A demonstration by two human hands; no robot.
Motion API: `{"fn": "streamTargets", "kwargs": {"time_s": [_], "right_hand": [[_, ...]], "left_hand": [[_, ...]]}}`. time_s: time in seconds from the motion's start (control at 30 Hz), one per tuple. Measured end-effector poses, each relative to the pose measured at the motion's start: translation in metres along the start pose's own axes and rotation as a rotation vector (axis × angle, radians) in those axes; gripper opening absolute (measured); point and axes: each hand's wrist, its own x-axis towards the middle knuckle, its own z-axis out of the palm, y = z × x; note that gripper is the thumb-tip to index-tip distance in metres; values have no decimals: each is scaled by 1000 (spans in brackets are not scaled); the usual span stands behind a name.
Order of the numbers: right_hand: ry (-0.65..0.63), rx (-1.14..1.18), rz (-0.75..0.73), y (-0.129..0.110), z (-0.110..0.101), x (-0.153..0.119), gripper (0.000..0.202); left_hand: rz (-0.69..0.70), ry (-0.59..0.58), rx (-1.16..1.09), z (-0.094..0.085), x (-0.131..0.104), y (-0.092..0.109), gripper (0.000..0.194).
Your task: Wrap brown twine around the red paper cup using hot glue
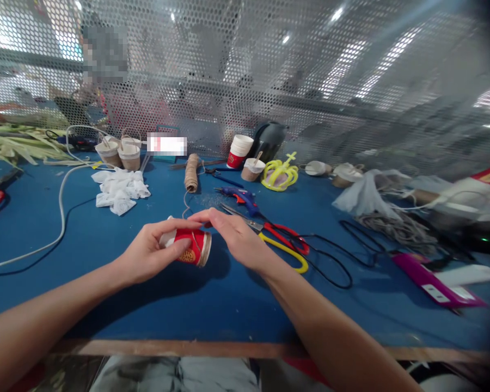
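Head view: left hand [149,249] clasps the paper cup [198,252], likely light, crushable; grip its twine-wound end [206,250]. Right hand [242,239], alongside: pinch indeterminate.

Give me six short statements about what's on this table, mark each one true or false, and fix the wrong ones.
1. The left hand holds a red and white cup. True.
2. The right hand grips the scissors. False: the scissors lie on the table, and the right hand is up by the cup.
3. The scissors have one red and one yellow handle. True.
4. The yellow crown-like piece sits left of the twine roll. False: it sits to the right.
5. A strand runs from the twine roll toward the hands. True.
6. The glue gun is all black. False: it is blue with red.
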Motion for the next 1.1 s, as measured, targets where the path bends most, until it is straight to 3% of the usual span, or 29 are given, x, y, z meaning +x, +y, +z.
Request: {"fn": "streamTargets", "kwargs": {"time_s": [0.13,0.23,0.33,0.4,0.47,0.57,0.63,0.73,0.83,0.97,1.1], "right_hand": [[14,5,-6,1,3,0,35],[170,-65,44,3,-3,1,25],[361,-184,102,1,-14,1,27],[385,-258,78,-4,-18,-1,31],[253,-317,85,-9,-17,-3,31],[-64,-411,170,-11,-5,-4,47],[-172,-390,208,-8,6,-5,41],[-277,-140,266,-4,14,-5,23],[-302,349,272,-4,7,-5,27],[-1,930,194,-7,-12,1,30],[181,1188,232,-10,-24,7,49]], "left_hand": [[-63,-4,-28,1,0,1,21],[-166,43,-156,1,3,0,19],[-300,148,-398,-1,8,-4,22],[-345,221,-524,-4,11,-4,25],[-355,282,-584,-6,13,-3,26],[-318,360,-622,-10,16,1,25],[-284,392,-638,-13,17,4,24],[-272,417,-645,-18,19,7,23],[-262,438,-648,-22,20,5,23],[-230,385,-563,-21,21,-8,26],[-293,167,-345,-18,21,-25,41]]}}
